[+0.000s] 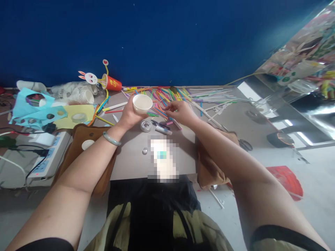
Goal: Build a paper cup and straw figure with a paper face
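Observation:
My left hand [128,115] is wrapped around a white paper cup [142,108], its mouth facing up and toward me. A little to the right, my right hand [181,112] hovers over the pile of coloured sticks [161,97], thumb and fingertips drawn together; whatever is between them is too small to make out. Below the cup lies a clear roll of tape [146,126]. Beside it are a dark pen [159,124] and a short clear tube [163,130]. A small shiny round piece [144,151] rests closer to me.
At the back left, a red paper cup [114,83] lies tipped with a paper rabbit face [91,78] on it. Stacked white cups [82,96], blue cut-out sheets [31,104] and a power strip [56,150] are at left. A blurred, bright rectangle [163,167] lies in front.

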A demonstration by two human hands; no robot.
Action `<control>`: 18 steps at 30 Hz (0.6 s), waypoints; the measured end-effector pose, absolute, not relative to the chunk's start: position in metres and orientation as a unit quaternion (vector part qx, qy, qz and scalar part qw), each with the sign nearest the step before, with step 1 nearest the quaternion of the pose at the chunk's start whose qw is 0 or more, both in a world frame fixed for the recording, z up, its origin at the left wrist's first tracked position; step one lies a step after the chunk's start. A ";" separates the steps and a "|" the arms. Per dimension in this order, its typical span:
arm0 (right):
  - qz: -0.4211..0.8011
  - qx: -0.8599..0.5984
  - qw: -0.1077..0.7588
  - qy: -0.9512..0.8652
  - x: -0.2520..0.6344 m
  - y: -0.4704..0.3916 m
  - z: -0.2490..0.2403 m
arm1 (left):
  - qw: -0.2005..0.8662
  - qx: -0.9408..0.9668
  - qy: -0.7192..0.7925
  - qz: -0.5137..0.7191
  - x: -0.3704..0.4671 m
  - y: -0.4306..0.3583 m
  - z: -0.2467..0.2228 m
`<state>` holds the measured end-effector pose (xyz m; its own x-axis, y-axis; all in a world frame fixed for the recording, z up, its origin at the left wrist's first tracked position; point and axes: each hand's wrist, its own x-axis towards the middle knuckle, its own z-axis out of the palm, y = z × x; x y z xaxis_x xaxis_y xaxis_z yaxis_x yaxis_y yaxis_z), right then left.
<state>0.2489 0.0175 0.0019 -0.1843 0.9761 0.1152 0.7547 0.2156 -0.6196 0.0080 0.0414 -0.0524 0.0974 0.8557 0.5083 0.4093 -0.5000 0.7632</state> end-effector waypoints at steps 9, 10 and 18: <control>0.223 -0.543 -0.011 -0.810 0.230 0.046 -0.015 | 0.181 0.702 0.463 0.509 0.006 0.042 -0.061; 0.218 -0.536 -0.019 -0.816 0.229 0.046 -0.017 | 0.177 0.703 0.466 0.508 0.006 0.042 -0.061; 0.245 -0.534 0.031 -0.809 0.231 0.042 -0.015 | 0.178 0.705 0.486 0.485 0.007 0.044 -0.062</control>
<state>0.2314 0.0419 -0.0150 -0.4282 0.8787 -0.2109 0.8482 0.3103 -0.4293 0.0065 0.0436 -0.0616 0.0573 0.8576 0.5112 0.5127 -0.4646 0.7220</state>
